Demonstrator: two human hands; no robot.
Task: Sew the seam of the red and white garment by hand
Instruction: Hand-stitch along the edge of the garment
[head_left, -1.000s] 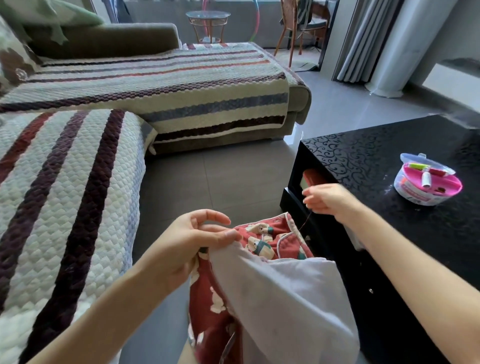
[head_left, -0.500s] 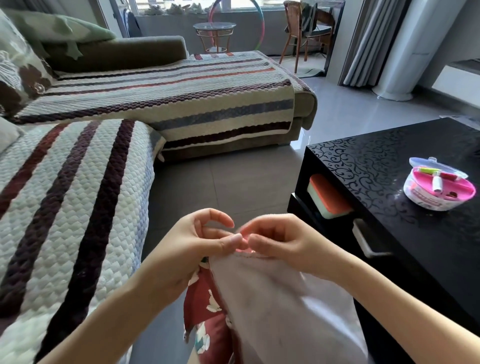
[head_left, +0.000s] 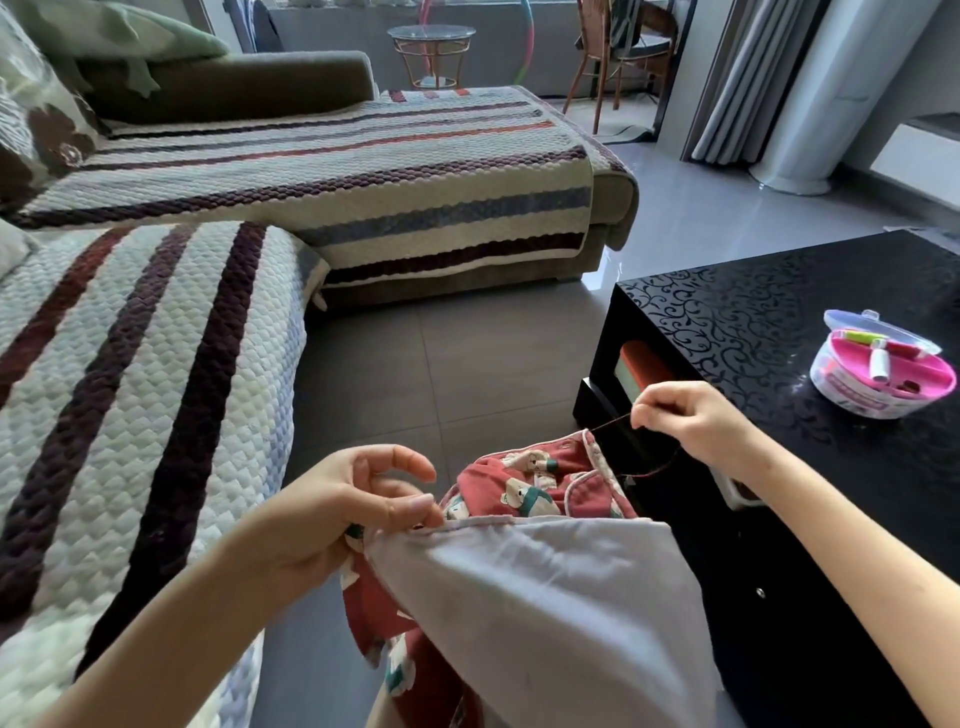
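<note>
Red thread now runs toward two o'clock: right hand, pinching it, has drawn a stitch through; left hand pinches the seam.

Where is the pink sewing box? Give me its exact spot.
Head view, far right: the pink sewing box sits lid-open on the black table, just beyond the right hand that pinches the thread.

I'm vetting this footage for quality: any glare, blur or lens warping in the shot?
Head view: the wide lens bows the sofa edge and tilts the curtain; daylight glares off the floor tiles; the garment and left hand look sharp; the thread in the right hand is thin yet visible.
</note>
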